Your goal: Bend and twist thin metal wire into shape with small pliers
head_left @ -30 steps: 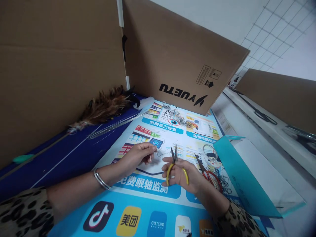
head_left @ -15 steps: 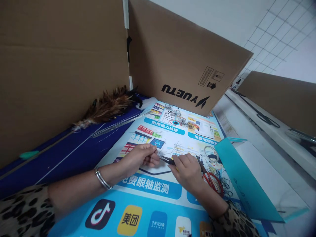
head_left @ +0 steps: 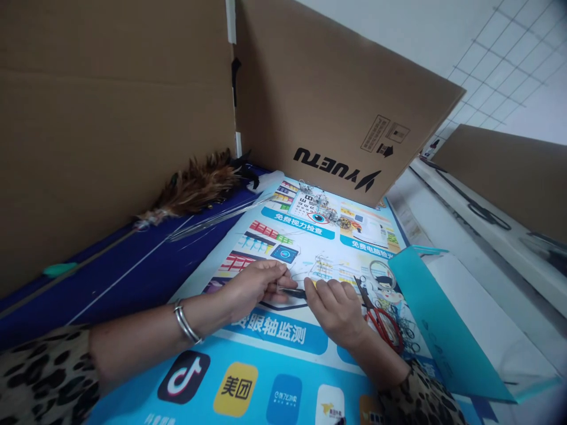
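Note:
My right hand (head_left: 335, 304) is wrapped round the handles of a pair of pliers (head_left: 293, 291), whose dark jaws point left. The jaw tips reach the fingers of my left hand (head_left: 261, 286), which are pinched together. A thin wire (head_left: 305, 275) shows around the fingertips; I cannot make out its full shape or whether the jaws grip it. Both hands are above a printed blue and white poster (head_left: 283, 348). Just right of my right hand lie red-handled scissors (head_left: 384, 324) and a coil of wire (head_left: 381, 275).
Small wire loops (head_left: 410, 336) lie beside the scissors, and more wire pieces (head_left: 325, 209) are at the back. A feather duster (head_left: 190, 186) rests on the left. Cardboard panels (head_left: 336, 88) stand behind and left. A teal open box (head_left: 443, 330) is at right.
The plier jaws have come left to my left fingertips and now look closed, where they stood slightly apart before. The whole view has shifted a little.

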Demonstrator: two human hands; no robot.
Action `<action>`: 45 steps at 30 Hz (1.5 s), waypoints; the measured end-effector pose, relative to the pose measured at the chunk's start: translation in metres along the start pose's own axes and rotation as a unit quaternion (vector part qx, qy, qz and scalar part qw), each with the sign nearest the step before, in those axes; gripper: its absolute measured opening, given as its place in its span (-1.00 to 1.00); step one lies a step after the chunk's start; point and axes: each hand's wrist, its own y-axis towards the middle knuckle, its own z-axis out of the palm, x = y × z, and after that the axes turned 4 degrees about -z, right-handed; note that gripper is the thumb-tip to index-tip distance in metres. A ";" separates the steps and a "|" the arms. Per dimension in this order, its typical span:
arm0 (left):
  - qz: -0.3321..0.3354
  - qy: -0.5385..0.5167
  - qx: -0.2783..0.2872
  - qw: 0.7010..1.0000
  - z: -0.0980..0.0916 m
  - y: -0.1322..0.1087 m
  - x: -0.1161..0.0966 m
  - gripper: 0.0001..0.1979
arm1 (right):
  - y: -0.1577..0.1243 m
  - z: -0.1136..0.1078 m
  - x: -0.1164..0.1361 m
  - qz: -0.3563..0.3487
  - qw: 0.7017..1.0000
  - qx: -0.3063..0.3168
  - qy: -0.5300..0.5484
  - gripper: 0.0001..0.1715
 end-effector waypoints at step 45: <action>-0.046 -0.015 0.007 0.999 0.005 -0.001 0.001 -0.81 | -0.001 0.007 0.006 -0.003 0.999 0.023 0.046 -0.69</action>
